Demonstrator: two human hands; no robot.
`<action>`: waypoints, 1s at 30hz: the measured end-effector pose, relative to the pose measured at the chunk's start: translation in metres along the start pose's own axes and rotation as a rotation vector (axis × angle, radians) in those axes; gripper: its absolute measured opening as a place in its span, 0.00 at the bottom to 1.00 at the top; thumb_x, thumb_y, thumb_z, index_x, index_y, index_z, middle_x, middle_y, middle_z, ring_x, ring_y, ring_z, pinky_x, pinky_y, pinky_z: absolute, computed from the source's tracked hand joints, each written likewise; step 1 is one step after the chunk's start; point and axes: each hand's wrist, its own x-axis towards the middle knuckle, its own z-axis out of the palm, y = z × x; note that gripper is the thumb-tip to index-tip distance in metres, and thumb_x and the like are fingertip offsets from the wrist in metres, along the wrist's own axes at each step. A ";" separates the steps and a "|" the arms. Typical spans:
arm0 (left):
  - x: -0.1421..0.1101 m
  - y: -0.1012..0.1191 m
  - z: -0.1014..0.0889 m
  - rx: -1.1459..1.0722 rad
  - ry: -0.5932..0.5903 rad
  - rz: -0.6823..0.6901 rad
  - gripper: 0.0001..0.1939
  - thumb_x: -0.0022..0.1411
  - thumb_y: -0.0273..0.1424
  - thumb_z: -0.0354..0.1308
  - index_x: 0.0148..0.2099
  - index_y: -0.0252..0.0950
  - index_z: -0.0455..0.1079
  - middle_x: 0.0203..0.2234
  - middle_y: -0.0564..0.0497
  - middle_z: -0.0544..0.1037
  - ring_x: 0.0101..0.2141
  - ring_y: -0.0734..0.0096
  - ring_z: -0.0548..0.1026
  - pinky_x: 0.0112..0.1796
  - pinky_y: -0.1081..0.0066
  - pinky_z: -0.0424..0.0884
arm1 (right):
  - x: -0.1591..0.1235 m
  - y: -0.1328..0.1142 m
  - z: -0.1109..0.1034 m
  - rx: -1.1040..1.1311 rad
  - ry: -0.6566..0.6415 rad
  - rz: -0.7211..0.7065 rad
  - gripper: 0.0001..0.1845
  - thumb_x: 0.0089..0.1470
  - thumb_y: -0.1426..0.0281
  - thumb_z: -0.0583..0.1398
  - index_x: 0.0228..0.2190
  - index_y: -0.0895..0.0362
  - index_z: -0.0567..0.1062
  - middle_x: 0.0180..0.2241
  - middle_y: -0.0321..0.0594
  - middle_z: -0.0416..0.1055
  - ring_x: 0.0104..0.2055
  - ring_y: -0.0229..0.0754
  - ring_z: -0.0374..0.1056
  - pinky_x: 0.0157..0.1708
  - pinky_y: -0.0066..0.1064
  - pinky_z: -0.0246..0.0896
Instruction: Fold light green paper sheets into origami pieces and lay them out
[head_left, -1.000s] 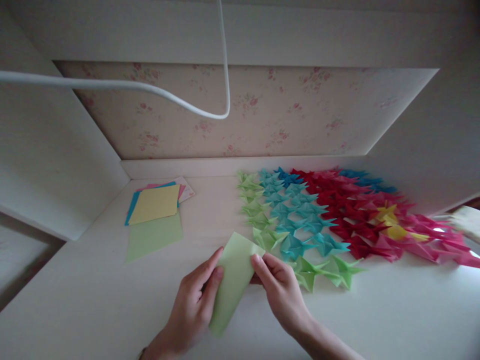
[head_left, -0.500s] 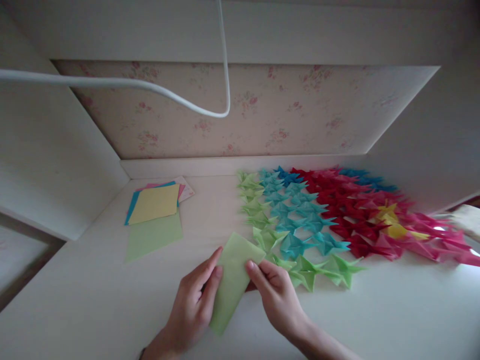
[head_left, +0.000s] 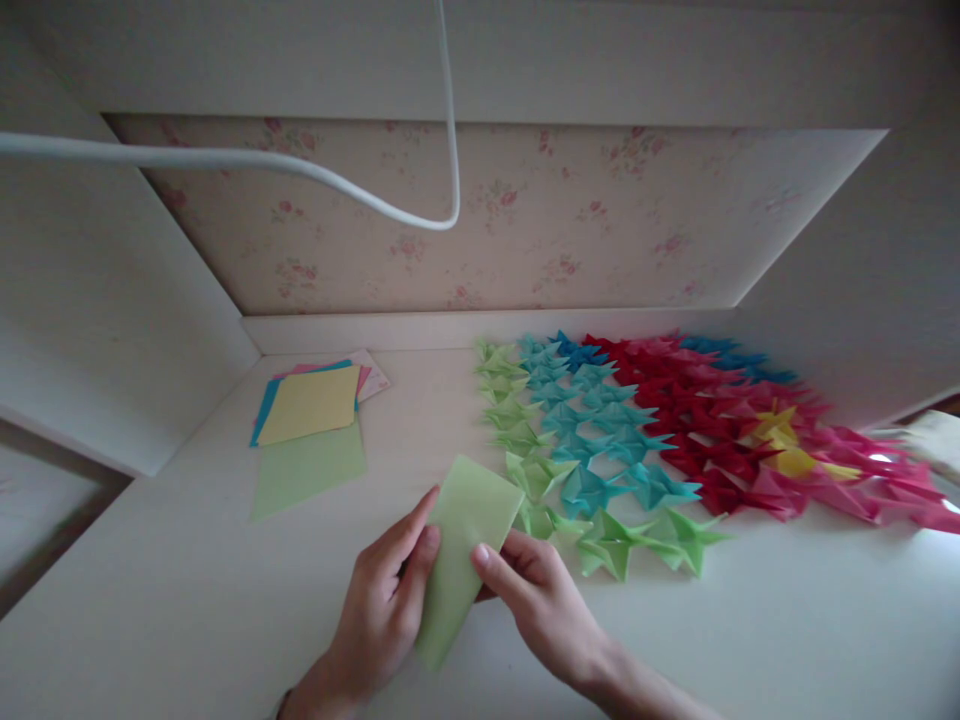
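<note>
Between my two hands is a light green sheet of origami paper [head_left: 466, 530], folded into a long rectangle and tilted above the white tabletop. My left hand [head_left: 386, 590] grips its left long edge, thumb on the near face. From the right, my right hand [head_left: 536, 600] pinches the paper with the thumb pressed on its face and the other fingers behind it. Just beyond my right hand lie several folded green paper stars [head_left: 611, 545]. The back of the folded sheet is hidden.
Rows of turquoise paper stars [head_left: 589, 488], red paper stars [head_left: 720, 480] and pink ones cover the table's right side. Flat paper squares [head_left: 309, 405] in yellow, blue, pink and green lie at the left. A white cable [head_left: 300, 165] hangs in front of the floral back panel [head_left: 510, 250].
Both hands and the folded paper have shifted slightly left. My right thumb has slid left and a little down across the paper's face.
</note>
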 end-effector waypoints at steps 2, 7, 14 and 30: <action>-0.001 -0.001 0.001 0.005 0.019 -0.004 0.20 0.71 0.33 0.52 0.61 0.33 0.70 0.54 0.42 0.79 0.51 0.61 0.79 0.48 0.72 0.76 | 0.000 0.001 0.001 -0.053 0.013 0.026 0.27 0.58 0.49 0.61 0.24 0.61 0.73 0.24 0.38 0.69 0.28 0.39 0.69 0.32 0.30 0.70; -0.002 -0.004 0.001 0.018 0.053 0.001 0.20 0.70 0.33 0.53 0.60 0.32 0.71 0.54 0.41 0.78 0.52 0.60 0.79 0.50 0.71 0.76 | -0.001 0.004 0.003 -0.030 -0.029 0.041 0.27 0.57 0.48 0.61 0.26 0.62 0.75 0.25 0.39 0.71 0.29 0.39 0.70 0.34 0.32 0.71; -0.001 -0.003 0.001 0.031 0.066 -0.027 0.20 0.71 0.35 0.52 0.61 0.33 0.71 0.54 0.42 0.78 0.51 0.60 0.79 0.50 0.71 0.75 | -0.005 0.005 0.005 -0.134 -0.075 0.078 0.29 0.56 0.47 0.61 0.27 0.63 0.77 0.25 0.41 0.74 0.28 0.40 0.72 0.30 0.30 0.69; 0.000 0.001 0.000 -0.044 0.147 -0.188 0.24 0.69 0.42 0.54 0.60 0.34 0.72 0.45 0.42 0.83 0.42 0.61 0.82 0.42 0.71 0.77 | -0.007 -0.003 0.012 -0.167 -0.215 0.182 0.32 0.50 0.43 0.62 0.30 0.63 0.77 0.26 0.44 0.78 0.27 0.38 0.74 0.30 0.27 0.70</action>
